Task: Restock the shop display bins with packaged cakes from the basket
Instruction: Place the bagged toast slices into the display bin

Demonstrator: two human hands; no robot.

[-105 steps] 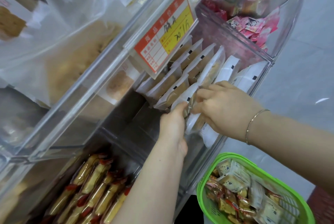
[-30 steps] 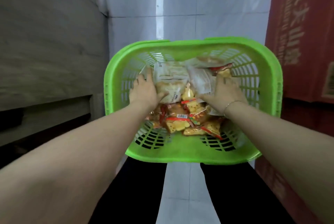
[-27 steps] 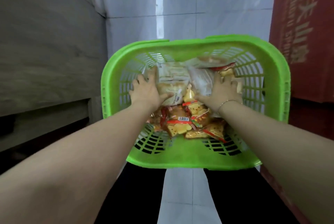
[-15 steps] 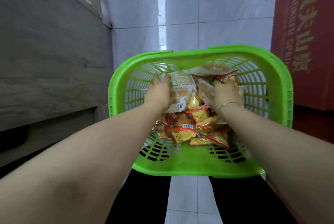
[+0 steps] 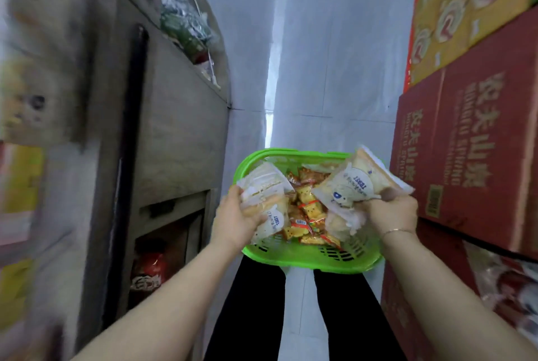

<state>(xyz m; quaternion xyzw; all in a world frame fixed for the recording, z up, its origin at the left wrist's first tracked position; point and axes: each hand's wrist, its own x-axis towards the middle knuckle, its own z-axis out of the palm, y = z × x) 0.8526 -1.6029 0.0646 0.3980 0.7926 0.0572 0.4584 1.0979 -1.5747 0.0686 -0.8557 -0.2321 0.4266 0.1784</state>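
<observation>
Bright, even light; glare streaks the floor; left edge motion-blurred, wide-angle bending at the borders.

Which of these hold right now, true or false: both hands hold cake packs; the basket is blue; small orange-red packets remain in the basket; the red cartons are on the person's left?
1. Both hands hold cake packs. True: the left hand grips white cake packs, and the right hand grips another bundle.
2. The basket is blue. False: the basket is green.
3. Small orange-red packets remain in the basket. True.
4. The red cartons are on the person's left. False: the red cartons are stacked on the right.
</observation>
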